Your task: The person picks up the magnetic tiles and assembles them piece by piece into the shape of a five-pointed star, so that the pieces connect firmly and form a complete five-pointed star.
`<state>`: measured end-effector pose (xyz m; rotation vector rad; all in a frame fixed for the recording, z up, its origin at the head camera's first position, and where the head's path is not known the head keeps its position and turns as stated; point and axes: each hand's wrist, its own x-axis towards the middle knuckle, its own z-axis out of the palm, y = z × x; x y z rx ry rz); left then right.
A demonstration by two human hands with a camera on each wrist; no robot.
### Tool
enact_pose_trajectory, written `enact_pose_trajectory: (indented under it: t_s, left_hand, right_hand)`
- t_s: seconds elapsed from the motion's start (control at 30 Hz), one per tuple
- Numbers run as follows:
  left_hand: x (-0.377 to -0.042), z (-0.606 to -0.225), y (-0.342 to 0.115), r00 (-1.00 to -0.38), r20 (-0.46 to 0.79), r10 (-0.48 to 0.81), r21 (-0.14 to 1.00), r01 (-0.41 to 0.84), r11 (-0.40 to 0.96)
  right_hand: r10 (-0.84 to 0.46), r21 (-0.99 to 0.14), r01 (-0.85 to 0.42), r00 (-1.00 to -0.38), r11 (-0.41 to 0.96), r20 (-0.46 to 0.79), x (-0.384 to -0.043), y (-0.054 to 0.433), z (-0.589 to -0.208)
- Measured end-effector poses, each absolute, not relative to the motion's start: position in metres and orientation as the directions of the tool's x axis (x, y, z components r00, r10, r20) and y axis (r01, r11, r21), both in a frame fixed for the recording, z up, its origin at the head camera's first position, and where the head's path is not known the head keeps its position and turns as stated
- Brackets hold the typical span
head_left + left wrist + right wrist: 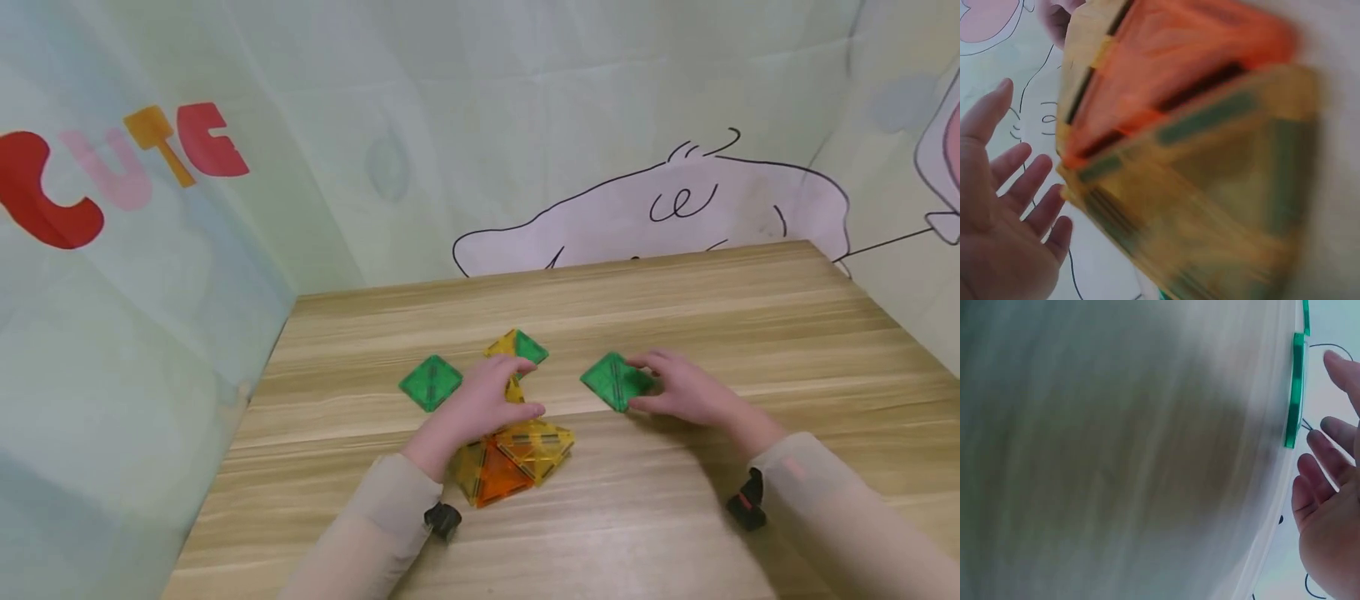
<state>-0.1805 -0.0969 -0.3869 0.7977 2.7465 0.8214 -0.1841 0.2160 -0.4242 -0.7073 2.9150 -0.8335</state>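
Note:
My left hand (491,396) hovers over the yellow and orange magnetic tiles, thumb and fingers spread with nothing between them. Just below it, a raised cluster joins an orange triangle tile (504,477) to yellow tiles (551,454); this cluster fills much of the left wrist view, where the left palm (1007,250) shows beside it. A pair of green triangle tiles (606,382) lies flat at the right, forming a diamond. Around its right corner my right hand (686,390) has its thumb and fingers apart, fingertips right at the edges. In the right wrist view the green tile edge (1295,394) stands near those fingers.
Another green diamond (431,383) lies left of the left hand. Behind that hand are a yellow tile (501,344) and a green tile (531,348) side by side. The wooden table (637,517) meets a printed cloth backdrop (525,125) at its far edge.

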Motion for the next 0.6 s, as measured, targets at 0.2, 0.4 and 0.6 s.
enact_pose_trajectory:
  t_s: [0.2, 0.4, 0.6]
  left_hand:
    - [-0.2, -0.378, -0.071, -0.823, -0.111, 0.557, 0.544, 0.419, 0.727]
    - [-0.214, -0.38, -0.048, -0.797, -0.127, 0.59, 0.583, 0.421, 0.695]
    - [-0.219, -0.389, -0.031, -0.798, -0.158, 0.581, 0.518, 0.435, 0.737]
  right_hand:
    - [-0.428, -0.486, -0.394, -0.903, 0.78, 0.045, -0.187, 0.225, -0.427]
    - [-0.429, -0.48, -0.382, -0.903, 0.79, 0.012, -0.189, 0.228, -0.426]
    - [-0.44, -0.453, -0.399, -0.898, 0.797, 0.017, -0.193, 0.226, -0.426]
